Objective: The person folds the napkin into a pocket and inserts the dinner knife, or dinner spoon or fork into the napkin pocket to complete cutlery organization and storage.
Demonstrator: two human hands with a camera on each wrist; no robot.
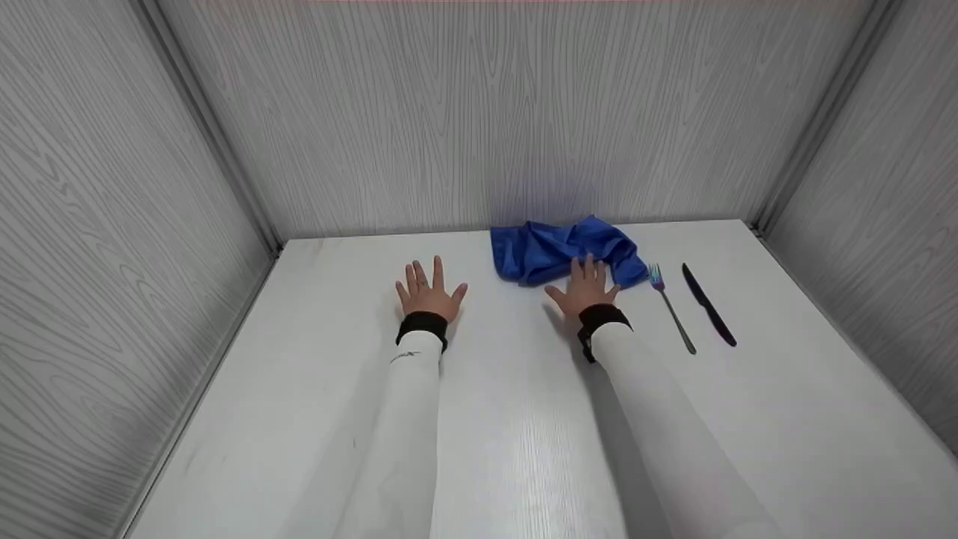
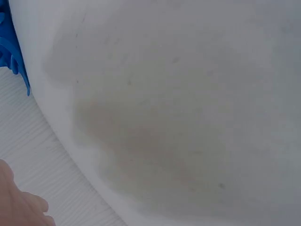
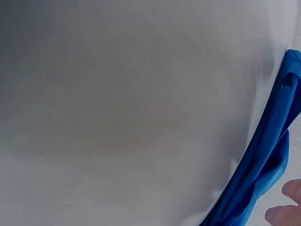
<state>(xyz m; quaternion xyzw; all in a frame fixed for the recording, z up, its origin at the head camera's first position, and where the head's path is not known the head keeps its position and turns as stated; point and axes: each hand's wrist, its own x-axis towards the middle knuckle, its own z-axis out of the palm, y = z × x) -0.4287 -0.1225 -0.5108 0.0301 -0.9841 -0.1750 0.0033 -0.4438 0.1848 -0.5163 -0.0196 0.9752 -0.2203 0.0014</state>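
A crumpled blue cloth (image 1: pixel 535 254) lies along the back edge of the white table. My right hand (image 1: pixel 585 290) is at its front edge, fingers spread and straight, the fingertips overlapping the cloth in the head view. To the left, my left hand (image 1: pixel 429 293) is spread over the tabletop, palm down, holding nothing. Right of the cloth is a fork (image 1: pixel 677 322) with shiny bluish tines, and beside it a dark knife (image 1: pixel 707 303). In the right wrist view the blue cloth (image 3: pixel 263 162) runs down the right side near some fingertips (image 3: pixel 284 215).
The white table (image 1: pixel 299 419) is bounded by grey wood-grain panels, with a back panel (image 1: pixel 479 112) directly behind the cloth and side panels left and right. Black bands (image 1: pixel 423 325) circle both wrists over white sleeves.
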